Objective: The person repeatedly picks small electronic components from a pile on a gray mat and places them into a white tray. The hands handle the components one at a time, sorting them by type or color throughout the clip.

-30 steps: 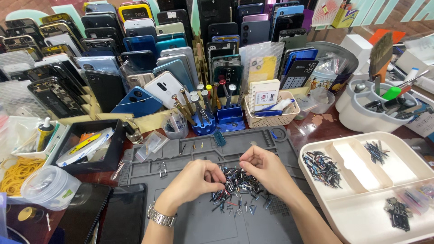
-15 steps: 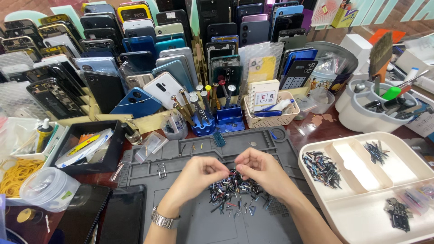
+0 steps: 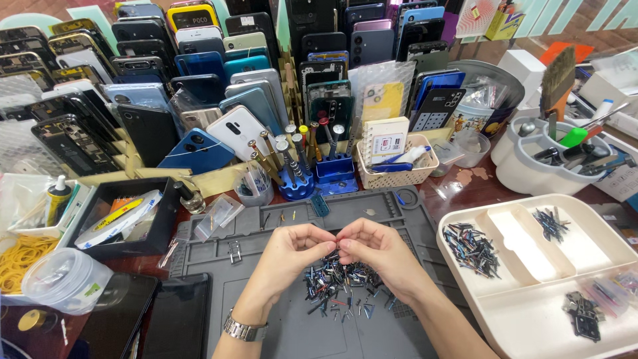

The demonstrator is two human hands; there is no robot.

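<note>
Behind everything, rows of phone back covers (image 3: pixel 199 73), glossy and matte, in black, blue, teal, white and yellow, leaning upright in tiers.

In front, a grey rubbery work mat (image 3: pixel 266 319) with moulded recesses, flat on the dark red table (image 3: pixel 478 189).

To the right, a cream plastic tray (image 3: pixel 531 312) with rounded corners and several compartments: dark thin parts in the left one, a smaller cluster in the far right one, metal pieces at the near right.

Beyond the tray, a white round organiser (image 3: pixel 525 173) with tools and a brush upright in it.

At left, a black open box (image 3: pixel 109 193) with a white and yellow packet inside; near it a clear round tub (image 3: pixel 63 279) and a heap of yellow rubber bands (image 3: pixel 23 256).

Mid-table, a woven cream basket (image 3: pixel 395 174) with a white card upright in it, and a blue holder (image 3: pixel 299 183) of screwdrivers, shafts tilted up and leftward.

On the mat, a pile of small thin metal parts (image 3: pixel 339 286), long axes in all directions, just beneath both hands.

Left hand (image 3: pixel 292 249) and right hand (image 3: pixel 375 249) together above the pile, fingertips touching, pinched on something too small to identify; its direction impossible to tell.

On the left wrist, a metal watch (image 3: pixel 242 328).
</note>
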